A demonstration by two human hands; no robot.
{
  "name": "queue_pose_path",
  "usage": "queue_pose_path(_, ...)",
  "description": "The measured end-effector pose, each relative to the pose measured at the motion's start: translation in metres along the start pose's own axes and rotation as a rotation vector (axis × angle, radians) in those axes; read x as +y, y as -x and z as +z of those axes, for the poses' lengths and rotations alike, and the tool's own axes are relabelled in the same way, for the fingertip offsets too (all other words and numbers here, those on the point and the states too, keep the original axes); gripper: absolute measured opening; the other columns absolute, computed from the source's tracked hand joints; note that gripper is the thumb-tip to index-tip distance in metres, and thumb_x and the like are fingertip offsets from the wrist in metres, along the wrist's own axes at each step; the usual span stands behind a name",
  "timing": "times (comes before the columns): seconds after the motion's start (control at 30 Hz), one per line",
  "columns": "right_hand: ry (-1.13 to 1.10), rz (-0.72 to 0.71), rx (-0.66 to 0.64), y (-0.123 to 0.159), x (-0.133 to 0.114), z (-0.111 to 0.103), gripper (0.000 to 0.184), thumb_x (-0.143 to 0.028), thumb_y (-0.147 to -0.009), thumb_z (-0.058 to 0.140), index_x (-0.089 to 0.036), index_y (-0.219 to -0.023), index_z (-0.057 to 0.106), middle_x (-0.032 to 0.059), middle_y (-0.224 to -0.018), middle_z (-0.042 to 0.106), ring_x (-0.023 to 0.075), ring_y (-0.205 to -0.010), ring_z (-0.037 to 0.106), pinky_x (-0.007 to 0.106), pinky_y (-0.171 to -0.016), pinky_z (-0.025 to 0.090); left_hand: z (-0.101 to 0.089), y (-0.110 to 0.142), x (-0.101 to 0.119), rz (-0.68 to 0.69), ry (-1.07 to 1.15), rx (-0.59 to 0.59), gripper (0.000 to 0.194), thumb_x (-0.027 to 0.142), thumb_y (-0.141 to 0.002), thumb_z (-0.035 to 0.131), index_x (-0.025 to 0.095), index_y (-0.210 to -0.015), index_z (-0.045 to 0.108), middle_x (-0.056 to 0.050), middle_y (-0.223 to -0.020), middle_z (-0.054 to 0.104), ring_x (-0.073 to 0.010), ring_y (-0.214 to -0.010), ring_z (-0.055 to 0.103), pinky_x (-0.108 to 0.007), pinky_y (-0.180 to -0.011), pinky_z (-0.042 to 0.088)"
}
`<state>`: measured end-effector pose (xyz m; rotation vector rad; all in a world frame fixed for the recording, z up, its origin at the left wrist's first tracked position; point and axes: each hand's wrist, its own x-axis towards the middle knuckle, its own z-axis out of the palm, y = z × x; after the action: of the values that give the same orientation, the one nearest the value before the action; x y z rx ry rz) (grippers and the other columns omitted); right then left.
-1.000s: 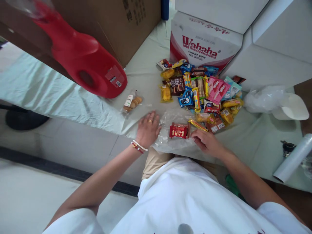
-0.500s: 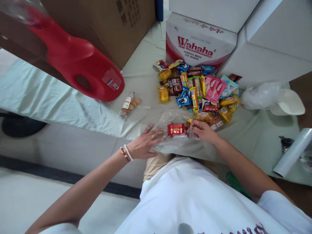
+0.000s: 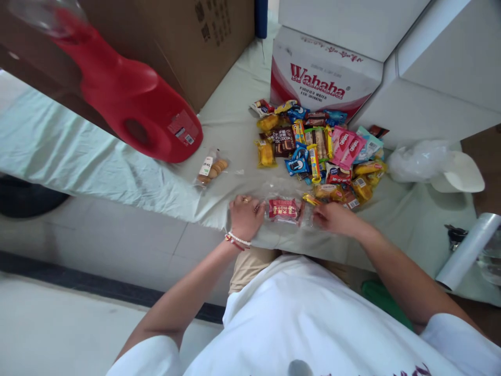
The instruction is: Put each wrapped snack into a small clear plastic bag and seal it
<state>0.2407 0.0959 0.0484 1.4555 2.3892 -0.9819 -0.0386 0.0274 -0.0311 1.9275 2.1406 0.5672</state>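
1. A person's left hand (image 3: 246, 216), at the centre of the frame, rests fingers curled at the left edge of a clear film (image 3: 274, 186); whether it grips the plastic, the picture cannot tell
2. Right of centre, the right hand (image 3: 335, 218), slightly blurred, has its fingers closed on the film's opposite edge
3. Between the hands, near the middle of the frame, a red packet (image 3: 282, 210) lies flat under the plastic, its printed side up
4. Even tension from both sides would likely keep the film smooth; a one-sided tug could drag the packet askew or crease the plastic
5. A yellow-wrapped stick (image 3: 311, 199) lies just beside the right fingers, below the snack pile (image 3: 313, 143) at upper centre-right, so keeping that edge clear of it seems wise
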Motion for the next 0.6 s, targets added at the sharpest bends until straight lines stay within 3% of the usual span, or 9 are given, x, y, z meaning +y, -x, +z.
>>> queue_pose_path(0.07,0.274,-0.012,0.138,-0.007,-0.014,-0.02,0.021,-0.033,-0.096,0.054,-0.019,-0.087,0.066,0.01,-0.081,0.071,0.0225,-0.076,0.067,0.03,-0.067,0.046,0.004,0.0,0.003,-0.028,-0.04,0.02,0.033,0.042,-0.096,0.055,0.024,-0.072,0.067,-0.011,-0.089,0.072,-0.0341,-0.106,0.06,-0.051,-0.088,0.048)
queue_pose_path(0.17,0.417,-0.121,0.25,-0.04,-0.035,-0.036,0.031,-0.03,-0.097,0.056,-0.015,-0.121,0.068,0.0169,-0.114,0.072,0.0306,-0.11,0.063,0.037,-0.089,0.048,0.008,0.002,0.004,-0.077,-0.023,0.122,0.021,0.042,-0.092,0.06,0.024,-0.092,0.07,-0.012,-0.107,0.071,-0.0352,-0.11,0.059,-0.051,-0.089,0.049)
queue_pose_path(0.27,0.449,-0.232,0.208,-0.087,-0.051,-0.029,0.063,-0.029,-0.087,0.07,-0.01,-0.145,0.055,0.0199,-0.131,0.066,0.0356,-0.132,0.05,0.043,-0.104,0.043,0.01,0.003,0.005,-0.12,-0.026,0.165,0.045,0.043,-0.09,0.061,0.021,-0.129,0.061,-0.017,-0.132,0.064,-0.037,-0.122,0.056,-0.051,-0.097,0.047)
queue_pose_path(0.3,0.444,-0.226,0.196,-0.1,-0.054,-0.026,0.065,-0.027,-0.085,0.071,-0.009,-0.145,0.055,0.0205,-0.13,0.066,0.0364,-0.133,0.049,0.043,-0.104,0.043,0.009,0.003,0.005,-0.121,-0.025,0.145,0.055,0.043,-0.09,0.061,0.019,-0.139,0.054,-0.018,-0.136,0.062,-0.0371,-0.125,0.055,-0.051,-0.1,0.045)
queue_pose_path(0.37,0.415,-0.192,0.165,-0.12,-0.059,-0.023,0.048,-0.024,-0.086,0.068,-0.009,-0.131,0.067,0.0195,-0.118,0.07,0.035,-0.123,0.056,0.041,-0.098,0.044,0.007,-0.001,0.007,-0.123,0.001,0.078,0.068,0.042,-0.089,0.06,0.017,-0.15,0.043,-0.017,-0.132,0.065,-0.0364,-0.125,0.055,-0.049,-0.102,0.043)
queue_pose_path(0.47,0.331,-0.189,0.079,-0.129,-0.062,-0.031,0.024,-0.022,-0.091,0.059,-0.013,-0.107,0.076,0.0114,-0.095,0.073,0.0239,-0.091,0.065,0.031,-0.081,0.045,0.0,-0.012,0.009,-0.182,0.034,-0.038,0.067,0.038,-0.086,0.063,0.016,-0.147,0.046,-0.013,-0.113,0.072,-0.0355,-0.118,0.057,-0.048,-0.1,0.041)
queue_pose_path(0.6,0.263,-0.32,0.135,-0.106,-0.07,-0.045,0.021,-0.021,-0.093,0.057,-0.013,-0.103,0.074,0.0101,-0.102,0.069,0.019,-0.084,0.062,0.027,-0.074,0.041,-0.005,-0.026,0.011,-0.198,0.034,-0.209,0.019,0.034,-0.086,0.063,0.022,-0.1,0.069,-0.009,-0.09,0.072,-0.0331,-0.109,0.059,-0.045,-0.093,0.041)
